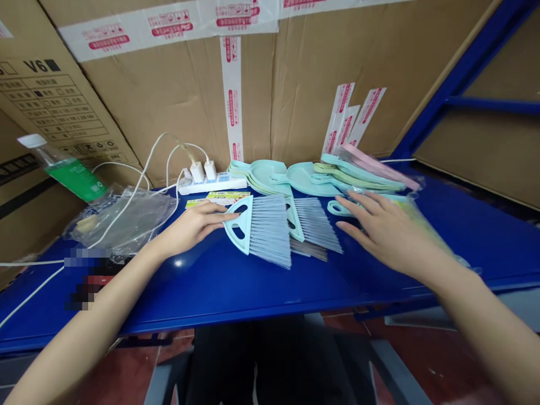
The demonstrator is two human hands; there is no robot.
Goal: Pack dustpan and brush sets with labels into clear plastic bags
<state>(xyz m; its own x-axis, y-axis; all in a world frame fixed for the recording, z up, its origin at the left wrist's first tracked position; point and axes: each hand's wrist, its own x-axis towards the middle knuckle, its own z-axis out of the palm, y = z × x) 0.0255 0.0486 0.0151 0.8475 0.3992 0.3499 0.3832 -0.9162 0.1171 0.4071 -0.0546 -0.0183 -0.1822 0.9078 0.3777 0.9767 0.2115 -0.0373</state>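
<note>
My left hand (196, 225) pinches the handle edge of a light blue hand brush (240, 225), its grey-blue bristles pointing right. Another brush (314, 222) lies just behind and to the right, partly covered. My right hand (379, 228) has its fingers spread over the plastic-wrapped items on the right, beside a light blue handle with a hole (338, 208). Whether its fingertips touch anything is unclear. Light blue dustpans (268, 173) lie at the back, with green ones among them. A pink piece (377, 164) in clear wrap rests on top at the right.
A white power strip (215, 183) with plugs and cables sits at the back, near yellow-green cards (228, 196). Clear plastic bags (130, 216) and a green-labelled bottle (70, 171) are at the left. Cardboard boxes (177, 84) stand behind the blue table (202, 298).
</note>
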